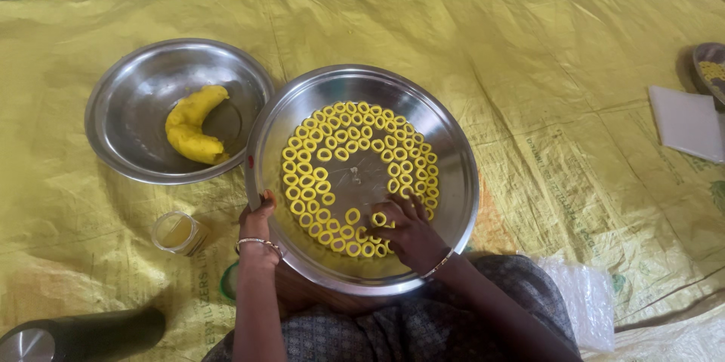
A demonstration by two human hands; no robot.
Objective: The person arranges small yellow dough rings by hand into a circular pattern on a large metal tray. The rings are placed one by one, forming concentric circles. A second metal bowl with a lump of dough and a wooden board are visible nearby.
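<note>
Your left hand (257,230) grips the rim of the large steel plate (453,181); your right hand (408,230) rests on the yellow dough rings (332,154) arranged inside. Beside it, a steel bowl (121,98) holds a yellow dough lump (192,124).
</note>
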